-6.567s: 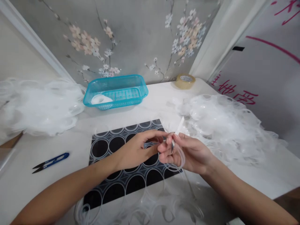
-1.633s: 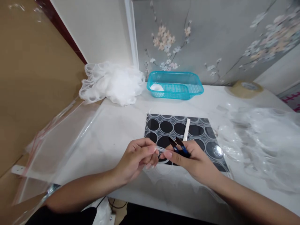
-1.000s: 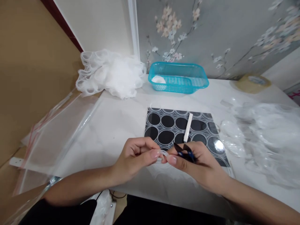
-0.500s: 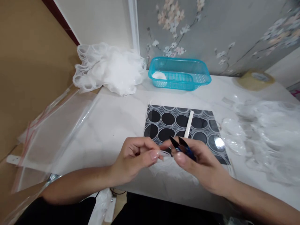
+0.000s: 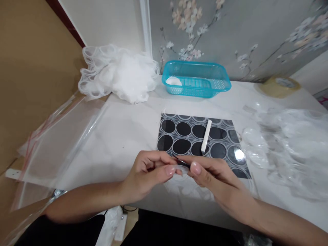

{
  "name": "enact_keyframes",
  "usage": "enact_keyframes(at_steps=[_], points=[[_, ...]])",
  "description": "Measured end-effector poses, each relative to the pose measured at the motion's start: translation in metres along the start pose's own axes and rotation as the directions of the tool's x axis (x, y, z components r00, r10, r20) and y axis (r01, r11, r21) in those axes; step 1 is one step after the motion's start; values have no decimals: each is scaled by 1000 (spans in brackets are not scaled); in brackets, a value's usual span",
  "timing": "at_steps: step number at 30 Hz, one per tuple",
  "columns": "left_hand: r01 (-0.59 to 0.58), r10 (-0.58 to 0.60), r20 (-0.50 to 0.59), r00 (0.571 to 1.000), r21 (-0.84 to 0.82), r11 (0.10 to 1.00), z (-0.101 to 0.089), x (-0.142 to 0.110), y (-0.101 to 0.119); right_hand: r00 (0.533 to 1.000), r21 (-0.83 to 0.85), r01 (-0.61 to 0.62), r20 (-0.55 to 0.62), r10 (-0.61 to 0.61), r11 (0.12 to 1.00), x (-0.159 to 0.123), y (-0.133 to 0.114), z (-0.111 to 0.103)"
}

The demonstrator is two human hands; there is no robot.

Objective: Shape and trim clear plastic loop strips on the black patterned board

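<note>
My left hand (image 5: pixel 150 172) pinches a thin clear plastic ring (image 5: pixel 179 168) between thumb and forefinger, just above the near edge of the white table (image 5: pixel 123 136). My right hand (image 5: pixel 208 172) is closed round small blue thread snips (image 5: pixel 182 162); only their dark blade tips show, touching the ring. Both hands meet in front of a black mat with circle outlines (image 5: pixel 200 138). A white stick (image 5: pixel 206 136) lies on that mat.
A turquoise basket (image 5: pixel 198 80) with a white piece inside stands at the back. A heap of white rings (image 5: pixel 119 71) lies back left, a clear heap (image 5: pixel 289 143) at the right. A tape roll (image 5: pixel 279 85) sits far right. Clear zip bags (image 5: pixel 58 136) hang off the left edge.
My right hand has turned palm down, so the snips that stuck up from it now point left with their tips at the ring. The left hand kept its pinch.
</note>
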State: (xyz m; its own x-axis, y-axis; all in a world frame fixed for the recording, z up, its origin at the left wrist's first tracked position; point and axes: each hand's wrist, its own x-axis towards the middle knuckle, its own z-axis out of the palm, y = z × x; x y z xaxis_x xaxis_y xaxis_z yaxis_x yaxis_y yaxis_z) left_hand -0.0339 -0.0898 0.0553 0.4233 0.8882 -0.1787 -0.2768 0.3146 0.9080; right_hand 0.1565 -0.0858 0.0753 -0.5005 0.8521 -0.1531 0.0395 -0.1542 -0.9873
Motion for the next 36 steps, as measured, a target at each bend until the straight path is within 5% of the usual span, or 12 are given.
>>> enact_keyframes(at_steps=[9, 36], points=[[32, -32, 15, 999, -28, 999, 1, -1, 5, 1000, 162, 16, -27, -12, 987, -1, 9, -2], [-61, 65, -51, 997, 73, 995, -2, 2, -2, 996, 151, 89, -4, -89, 985, 4, 13, 3]])
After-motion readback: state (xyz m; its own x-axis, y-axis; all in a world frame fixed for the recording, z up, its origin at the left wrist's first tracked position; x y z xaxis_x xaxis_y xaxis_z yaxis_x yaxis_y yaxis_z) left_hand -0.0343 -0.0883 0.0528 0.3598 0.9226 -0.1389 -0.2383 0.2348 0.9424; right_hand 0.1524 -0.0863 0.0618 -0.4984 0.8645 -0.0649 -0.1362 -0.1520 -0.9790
